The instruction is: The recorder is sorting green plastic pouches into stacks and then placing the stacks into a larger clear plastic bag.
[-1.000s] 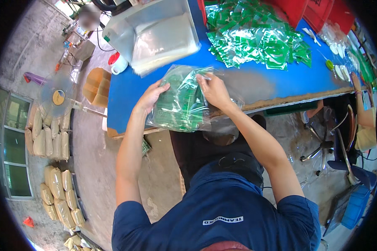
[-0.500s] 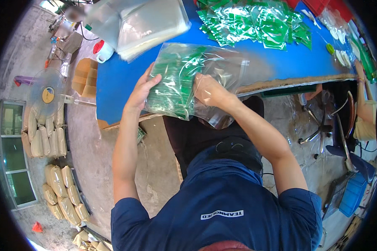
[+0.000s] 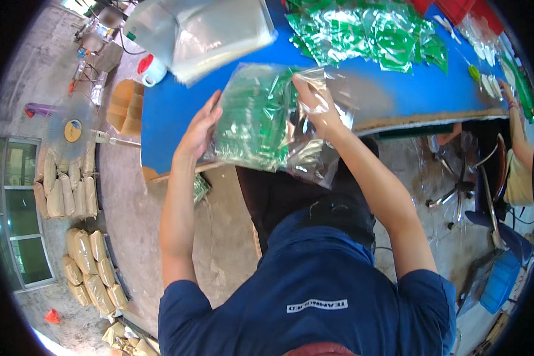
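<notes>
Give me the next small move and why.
Perhaps smooth the clear bag at its loose right end: it sticks out crumpled past the green packets, the right hand is there, and the left hand is at the opposite edge.

A clear, crinkled plastic bag (image 3: 279, 127), slack at right, holds stacked green packets (image 3: 246, 121) by the blue table's (image 3: 172, 113) near edge.

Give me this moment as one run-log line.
clear bag: green packets inside | left hand: against bag's left edge | right hand: at bag's right side | nearby: green pile on blue table, clear sheets
</notes>
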### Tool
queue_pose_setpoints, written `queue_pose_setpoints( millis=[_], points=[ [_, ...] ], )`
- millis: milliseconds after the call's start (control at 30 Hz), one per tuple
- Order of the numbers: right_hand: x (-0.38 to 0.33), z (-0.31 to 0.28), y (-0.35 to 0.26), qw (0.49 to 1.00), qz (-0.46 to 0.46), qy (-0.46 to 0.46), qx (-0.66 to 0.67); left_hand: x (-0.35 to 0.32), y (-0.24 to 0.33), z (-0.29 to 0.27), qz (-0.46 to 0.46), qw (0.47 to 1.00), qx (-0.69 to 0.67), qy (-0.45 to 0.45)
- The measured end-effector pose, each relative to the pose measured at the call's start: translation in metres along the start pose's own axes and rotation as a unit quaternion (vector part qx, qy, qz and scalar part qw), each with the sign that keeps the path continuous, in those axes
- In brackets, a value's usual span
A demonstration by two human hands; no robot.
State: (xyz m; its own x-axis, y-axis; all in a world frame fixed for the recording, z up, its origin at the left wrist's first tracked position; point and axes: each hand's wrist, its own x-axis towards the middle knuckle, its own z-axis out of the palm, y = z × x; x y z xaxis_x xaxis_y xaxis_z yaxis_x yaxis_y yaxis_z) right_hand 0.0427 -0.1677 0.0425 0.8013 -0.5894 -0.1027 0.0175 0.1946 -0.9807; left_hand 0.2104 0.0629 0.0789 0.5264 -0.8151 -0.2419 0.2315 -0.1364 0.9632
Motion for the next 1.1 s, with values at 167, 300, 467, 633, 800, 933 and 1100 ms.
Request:
queue_pose_setpoints(
  millis=[167, 300, 467, 633, 800, 933, 1100],
  points=[
    [-0.009, -0.004, -0.014, 0.988, 0.138, -0.030, -0.054, 0.015, 0.000, 0.001, 0.011, 0.996, 0.085, 0.006],
    [-0.015, -0.007, -0.007, 0.988, 0.077, -0.114, -0.065, 0.014, 0.003, 0.005, -0.005, 0.998, 0.058, 0.009],
    [-0.005, 0.004, 0.005, 0.995, 0.069, -0.057, 0.043, 0.011, -0.004, 0.013, -0.014, 1.000, -0.002, -0.015],
    [0.000, -0.003, -0.002, 0.996, 0.075, -0.018, 0.041, 0.009, -0.009, 0.012, 0.013, 1.000, 0.009, -0.015],
    [-0.016, -0.004, -0.029, 0.986, 0.152, -0.060, -0.043, 0.004, -0.005, 0.025, -0.011, 0.999, -0.042, 0.007],
    [-0.031, 0.014, -0.008, 0.986, 0.019, -0.120, -0.116, 0.002, -0.002, 0.040, 0.011, 0.999, -0.037, 0.033],
    [-0.030, -0.006, -0.019, 0.997, 0.048, -0.050, -0.030, 0.000, 0.000, 0.032, 0.022, 0.999, 0.028, 0.031]
  ],
)
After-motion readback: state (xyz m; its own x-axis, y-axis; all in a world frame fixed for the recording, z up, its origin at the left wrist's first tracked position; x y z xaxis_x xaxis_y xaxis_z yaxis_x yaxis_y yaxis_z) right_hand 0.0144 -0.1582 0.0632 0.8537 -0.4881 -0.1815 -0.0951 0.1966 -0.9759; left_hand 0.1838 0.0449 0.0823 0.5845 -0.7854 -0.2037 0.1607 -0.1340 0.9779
